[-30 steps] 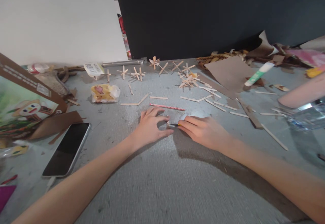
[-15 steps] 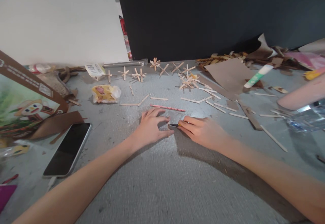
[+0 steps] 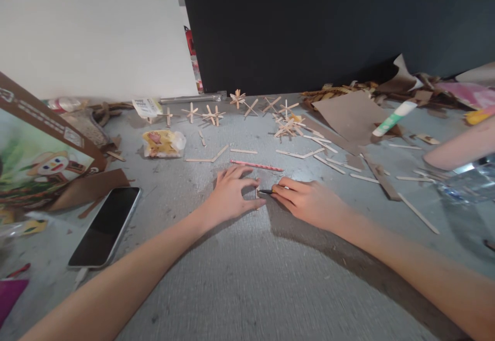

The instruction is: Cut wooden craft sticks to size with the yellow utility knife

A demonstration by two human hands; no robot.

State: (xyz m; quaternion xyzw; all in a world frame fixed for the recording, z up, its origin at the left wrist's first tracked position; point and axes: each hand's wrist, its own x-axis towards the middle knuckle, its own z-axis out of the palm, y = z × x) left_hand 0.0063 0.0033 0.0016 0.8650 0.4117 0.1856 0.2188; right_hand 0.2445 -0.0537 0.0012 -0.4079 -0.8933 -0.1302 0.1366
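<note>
My left hand [image 3: 232, 192] rests on the grey table, thumb and fingertips curved round a short wooden craft stick [image 3: 257, 192] and pinning it at its ends. From the right, my right hand [image 3: 305, 196] grips a slim craft knife [image 3: 266, 191], its dark pointed tip touching the stick. Most of the knife's handle is hidden in my fingers. Just beyond my hands lies a red patterned pencil [image 3: 257, 165]. Farther back are loose craft sticks [image 3: 243, 151] and several star-shaped stick pieces [image 3: 213, 116].
A phone [image 3: 105, 227] with a cable lies left, near a printed carton [image 3: 46, 150]. A yellow packet [image 3: 162, 144] sits behind. To the right are a glue stick [image 3: 394, 119], brown cardboard [image 3: 346, 116], a pink cylinder [image 3: 460, 147] and a clear plastic bottle [image 3: 467, 183]. A black panel [image 3: 332, 26] stands behind.
The whole view has shifted slightly. Both hands keep nearly the same pose, with the knife tip still against the stick.
</note>
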